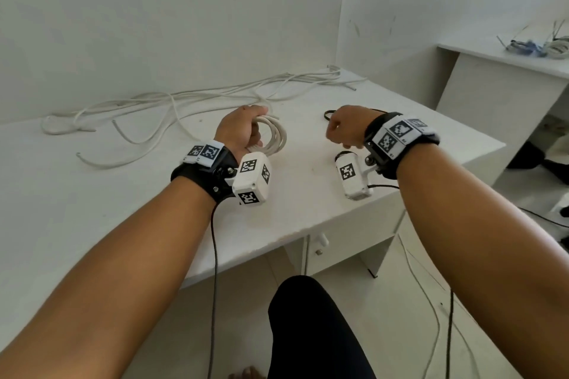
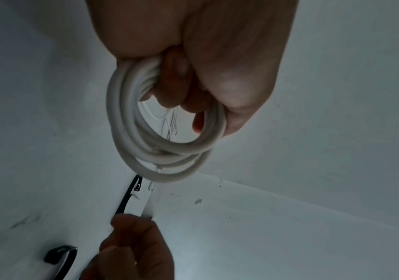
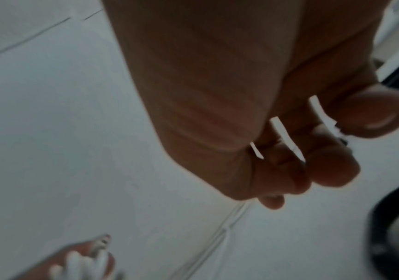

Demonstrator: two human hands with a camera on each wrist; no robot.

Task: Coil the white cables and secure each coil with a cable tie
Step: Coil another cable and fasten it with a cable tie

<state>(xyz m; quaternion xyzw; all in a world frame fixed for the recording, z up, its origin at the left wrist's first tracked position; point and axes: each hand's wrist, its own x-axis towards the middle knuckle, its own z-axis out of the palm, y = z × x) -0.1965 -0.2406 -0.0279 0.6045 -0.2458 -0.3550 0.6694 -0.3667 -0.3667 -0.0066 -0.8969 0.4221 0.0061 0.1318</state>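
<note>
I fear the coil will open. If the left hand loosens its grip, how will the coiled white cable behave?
The coiled white cable would probably spring apart: its loops already spread unevenly below the left hand. No tie binds it yet. It looks light and fairly stiff.

Both forearms bare, no sleeves. Each wrist wears a black strap [image 1: 212, 177] topped with 2 white square-tag panels [image 1: 205, 151]. A white box-shaped camera [image 1: 252, 178] printed with black-and-white markers mounts under each; a thin black cable [image 1: 214, 271] trails down. Dark trousers [image 1: 314, 332].
</note>
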